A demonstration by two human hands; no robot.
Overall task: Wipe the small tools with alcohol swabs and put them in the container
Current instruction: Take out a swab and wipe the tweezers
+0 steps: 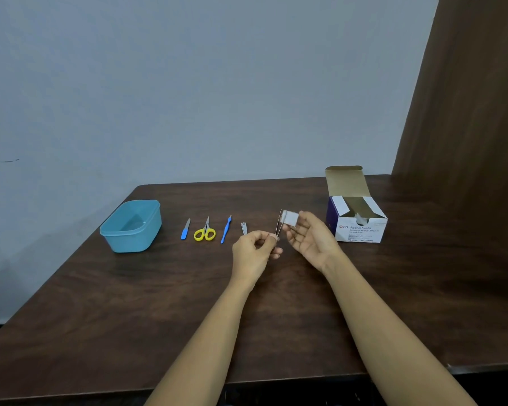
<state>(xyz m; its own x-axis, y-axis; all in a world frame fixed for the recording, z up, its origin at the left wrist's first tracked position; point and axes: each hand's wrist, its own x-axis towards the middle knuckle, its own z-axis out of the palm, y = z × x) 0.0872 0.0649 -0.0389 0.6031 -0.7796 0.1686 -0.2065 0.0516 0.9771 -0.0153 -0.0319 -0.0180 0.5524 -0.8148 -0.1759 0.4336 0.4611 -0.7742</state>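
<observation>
Steel tweezers, thin, light and likely slippery, are pinched at their lower end by left hand; right hand, at three o'clock, clamps a soft swab around the tips.

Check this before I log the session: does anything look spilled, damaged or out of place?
Nothing stands out. The tools lie in a tidy row beside the blue container, and the swab box stands open, as expected.

Plain room, wooden table, bare wall
</observation>
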